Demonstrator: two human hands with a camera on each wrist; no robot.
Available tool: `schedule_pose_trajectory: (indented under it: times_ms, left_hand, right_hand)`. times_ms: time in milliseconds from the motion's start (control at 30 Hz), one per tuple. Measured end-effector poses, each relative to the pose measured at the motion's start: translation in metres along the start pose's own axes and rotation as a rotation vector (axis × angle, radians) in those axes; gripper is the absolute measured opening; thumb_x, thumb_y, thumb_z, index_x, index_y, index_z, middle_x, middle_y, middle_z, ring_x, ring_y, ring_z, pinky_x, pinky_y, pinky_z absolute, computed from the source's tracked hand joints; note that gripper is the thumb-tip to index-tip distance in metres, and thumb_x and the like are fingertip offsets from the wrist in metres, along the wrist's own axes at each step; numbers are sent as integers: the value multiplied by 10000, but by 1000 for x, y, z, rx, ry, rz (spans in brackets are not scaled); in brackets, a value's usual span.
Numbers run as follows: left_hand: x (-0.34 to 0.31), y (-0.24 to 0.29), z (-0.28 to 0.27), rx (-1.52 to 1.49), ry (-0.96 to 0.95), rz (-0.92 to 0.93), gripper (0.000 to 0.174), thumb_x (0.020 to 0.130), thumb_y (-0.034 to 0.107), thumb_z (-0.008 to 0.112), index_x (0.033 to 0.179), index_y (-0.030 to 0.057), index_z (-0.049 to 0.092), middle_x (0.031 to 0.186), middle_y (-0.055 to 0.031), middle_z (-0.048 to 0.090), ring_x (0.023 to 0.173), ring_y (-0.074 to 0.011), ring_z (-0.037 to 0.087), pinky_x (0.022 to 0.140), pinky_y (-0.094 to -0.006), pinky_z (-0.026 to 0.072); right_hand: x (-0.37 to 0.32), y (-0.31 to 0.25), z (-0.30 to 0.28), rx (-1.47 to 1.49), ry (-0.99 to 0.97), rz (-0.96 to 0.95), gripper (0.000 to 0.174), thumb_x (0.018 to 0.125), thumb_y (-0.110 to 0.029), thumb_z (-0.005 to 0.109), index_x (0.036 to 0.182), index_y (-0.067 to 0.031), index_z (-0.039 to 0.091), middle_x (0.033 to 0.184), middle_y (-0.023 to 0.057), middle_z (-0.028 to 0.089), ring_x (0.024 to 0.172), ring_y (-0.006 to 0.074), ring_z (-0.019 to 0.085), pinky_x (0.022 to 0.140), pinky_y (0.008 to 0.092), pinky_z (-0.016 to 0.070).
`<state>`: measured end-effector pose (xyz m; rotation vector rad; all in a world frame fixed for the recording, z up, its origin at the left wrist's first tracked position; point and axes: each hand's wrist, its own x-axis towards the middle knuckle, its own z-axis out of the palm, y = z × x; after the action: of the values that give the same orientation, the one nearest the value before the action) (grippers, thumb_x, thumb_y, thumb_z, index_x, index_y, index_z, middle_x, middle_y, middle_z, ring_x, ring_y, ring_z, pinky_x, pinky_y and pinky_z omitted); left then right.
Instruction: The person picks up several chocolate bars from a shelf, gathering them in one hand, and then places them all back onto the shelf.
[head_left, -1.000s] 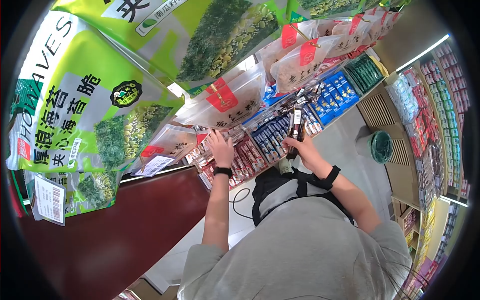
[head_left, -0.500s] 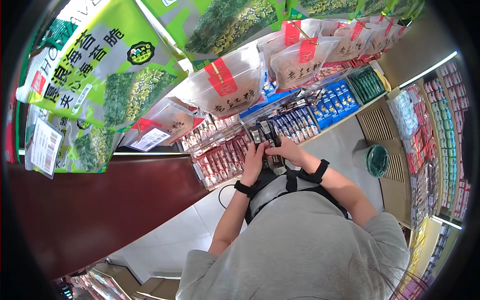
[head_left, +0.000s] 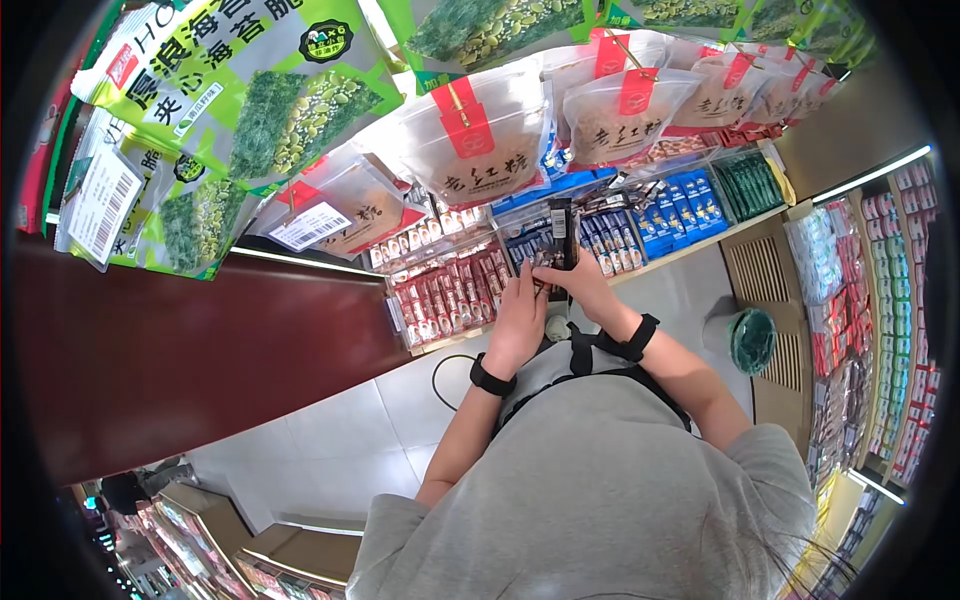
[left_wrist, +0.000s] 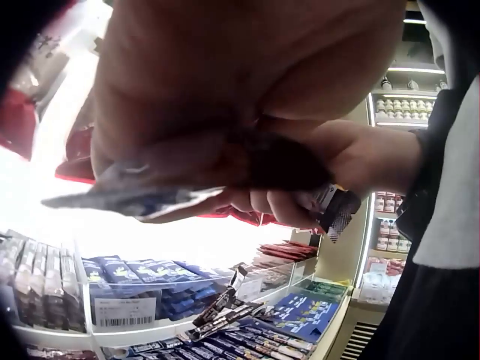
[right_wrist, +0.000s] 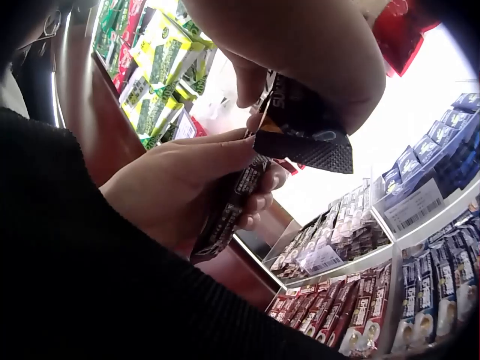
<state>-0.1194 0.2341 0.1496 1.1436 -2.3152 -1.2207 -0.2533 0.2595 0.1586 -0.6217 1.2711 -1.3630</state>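
Note:
My two hands meet in front of my waist, over the low display of snack sticks. The right hand [head_left: 590,285] grips dark slim snack packets [head_left: 563,230], whose upper end stands up past the fingers. In the right wrist view a crimped packet end [right_wrist: 307,148] juts below that hand. My left hand [head_left: 518,322] has its fingers curled round another dark slim packet [right_wrist: 229,210], which slants down from the right hand's packets. The left wrist view shows a shiny packet edge [left_wrist: 142,201] beneath the left palm, blurred and in shadow.
Red-brown sticks [head_left: 455,295] and blue packets [head_left: 680,215] fill bins below and ahead. Bags with red labels [head_left: 475,140] and green seaweed packs [head_left: 270,100] hang close overhead. A dark red counter [head_left: 210,350] lies left; a green-lined bin [head_left: 752,342] stands right.
The left hand has come from the racks to the right hand and now holds a packet. My right hand has drawn in toward the middle with its packets. The head view has shifted.

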Motion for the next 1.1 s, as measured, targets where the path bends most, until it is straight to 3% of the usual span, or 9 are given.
schedule_pose_trajectory:
  times_ms: [67, 100, 167, 267, 467, 700, 767, 1000, 1100]
  left_hand:
    - [-2, -3, 1, -1, 135, 145, 385, 853, 123, 412, 1178, -66, 330, 903, -201, 490, 844, -280, 507, 724, -344, 407]
    - [-3, -3, 0, 0, 136, 145, 385, 853, 123, 412, 1178, -66, 330, 903, -201, 490, 844, -280, 507, 724, -344, 407]
    - [-4, 12, -11, -315, -112, -308, 299, 852, 158, 448, 1073, -43, 428, 693, -96, 525, 606, -163, 541, 542, -256, 425]
    - [-8, 3, -5, -530, -117, -356, 196, 847, 180, 474, 927, 1, 489, 562, 1, 493, 460, -63, 480, 422, -187, 360]
    - [-9, -13, -12, -621, -189, -346, 178, 875, 207, 426, 832, 48, 495, 598, 13, 488, 459, -48, 426, 415, -181, 310]
    - [-15, -18, -18, -781, -274, -347, 208, 893, 247, 383, 855, 63, 470, 626, 10, 492, 503, -50, 443, 439, -182, 317]
    - [-17, -16, -18, -794, -344, -410, 187, 892, 237, 386, 860, 64, 448, 630, 5, 492, 529, -56, 466, 459, -187, 331]
    - [-19, -33, -6, -545, -216, -194, 199, 878, 223, 405, 782, 49, 409, 581, -3, 470, 461, -69, 435, 422, -209, 338]
    - [-12, -52, -13, -523, -175, -274, 225, 879, 239, 399, 766, 46, 422, 547, -2, 435, 443, -72, 411, 410, -216, 327]
  right_hand:
    - [0, 3, -3, 6, 9, -33, 186, 696, -32, 628, 862, -21, 545, 759, 15, 576, 632, 75, 532, 561, 216, 426]
    - [1, 7, -4, 37, 16, -30, 191, 694, -24, 626, 867, -21, 546, 764, 16, 578, 642, 77, 534, 572, 216, 429]
    - [0, 10, -5, 70, 25, -27, 197, 691, -17, 625, 872, -21, 546, 769, 16, 580, 651, 79, 537, 583, 217, 432]
    - [-3, 11, -5, 128, 92, -32, 172, 692, -10, 621, 849, -23, 552, 760, 15, 580, 650, 81, 538, 584, 215, 433]
    - [-2, 13, -10, 102, 7, -15, 145, 705, -26, 620, 833, -30, 553, 708, 20, 563, 550, 94, 511, 508, 226, 410]
    - [0, 21, -13, 367, 129, 123, 102, 708, -97, 631, 751, -42, 557, 623, 15, 537, 466, 90, 486, 426, 212, 363]
    - [0, 17, -11, 288, 144, 126, 99, 707, -93, 630, 744, -41, 554, 618, 15, 534, 459, 92, 486, 419, 214, 362]
    - [3, 20, -10, 169, 211, 110, 146, 706, -89, 622, 788, -21, 524, 635, 35, 544, 459, 110, 506, 427, 228, 397]
    - [5, 18, -16, 193, 281, 65, 148, 719, -128, 601, 792, -21, 529, 679, 68, 578, 479, 111, 516, 451, 225, 415]
